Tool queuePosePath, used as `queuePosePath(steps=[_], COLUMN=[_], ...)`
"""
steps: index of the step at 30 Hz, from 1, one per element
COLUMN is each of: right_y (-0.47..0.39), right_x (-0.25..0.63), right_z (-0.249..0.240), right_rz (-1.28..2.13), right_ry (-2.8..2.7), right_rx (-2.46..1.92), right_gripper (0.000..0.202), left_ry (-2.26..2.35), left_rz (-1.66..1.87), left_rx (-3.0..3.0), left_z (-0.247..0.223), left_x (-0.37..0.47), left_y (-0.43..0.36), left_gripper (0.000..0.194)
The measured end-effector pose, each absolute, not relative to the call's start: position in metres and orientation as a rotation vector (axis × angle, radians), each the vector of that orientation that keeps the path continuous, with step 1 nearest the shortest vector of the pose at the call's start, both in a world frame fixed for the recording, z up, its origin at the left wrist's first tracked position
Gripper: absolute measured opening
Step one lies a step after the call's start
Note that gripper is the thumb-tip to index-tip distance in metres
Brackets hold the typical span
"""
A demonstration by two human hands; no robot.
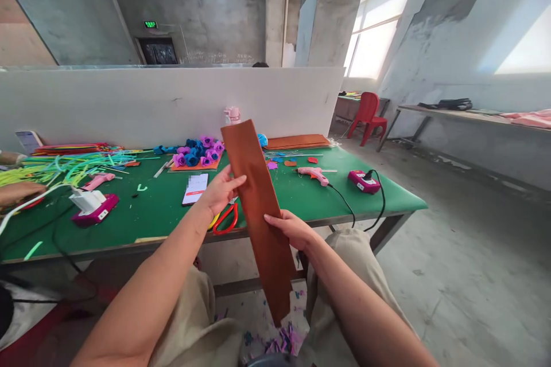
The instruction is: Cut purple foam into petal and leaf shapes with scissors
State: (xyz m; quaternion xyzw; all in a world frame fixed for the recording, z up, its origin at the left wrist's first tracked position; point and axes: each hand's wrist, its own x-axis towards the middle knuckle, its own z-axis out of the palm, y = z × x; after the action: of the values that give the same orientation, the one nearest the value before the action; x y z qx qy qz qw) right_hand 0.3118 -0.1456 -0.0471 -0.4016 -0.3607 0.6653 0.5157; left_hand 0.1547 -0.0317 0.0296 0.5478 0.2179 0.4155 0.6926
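Note:
A long reddish-brown strip of sheet material (pixel 258 200) slants upright in front of me, its lower end cut with a stepped, uneven edge. My left hand (pixel 221 190) grips its left edge near the upper part, thumb on the front face. On the right edge, about midway down, my right hand (pixel 295 229) pinches it with the thumb in front; its other fingers are mostly behind the strip. Just below my left hand lie scissors with red and yellow handles (pixel 226 219), partly hidden. A phone (pixel 196 189) rests on the green table beside my left wrist.
Purple and blue flowers (pixel 198 152) sit behind the phone. A pink glue gun (pixel 314 174) and a magenta power block (pixel 364 182) with cords lie at right. More brown sheets (pixel 297 141) are at the back. Another person's hand (pixel 21 192) is at far left. Scraps (pixel 282 341) litter the floor.

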Motion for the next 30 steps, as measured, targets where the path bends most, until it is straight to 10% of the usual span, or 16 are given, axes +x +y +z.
queuePosePath(steps=[30], right_y=[-0.153], right_x=[0.321], right_z=[-0.050], right_rz=[1.752], right_ry=[-1.075], right_rx=[-1.034], right_gripper=[0.026], left_ry=[0.662], left_rz=[1.553], left_rx=[0.991], left_z=[0.036], left_x=[0.101], left_y=[0.036], left_gripper=[0.038])
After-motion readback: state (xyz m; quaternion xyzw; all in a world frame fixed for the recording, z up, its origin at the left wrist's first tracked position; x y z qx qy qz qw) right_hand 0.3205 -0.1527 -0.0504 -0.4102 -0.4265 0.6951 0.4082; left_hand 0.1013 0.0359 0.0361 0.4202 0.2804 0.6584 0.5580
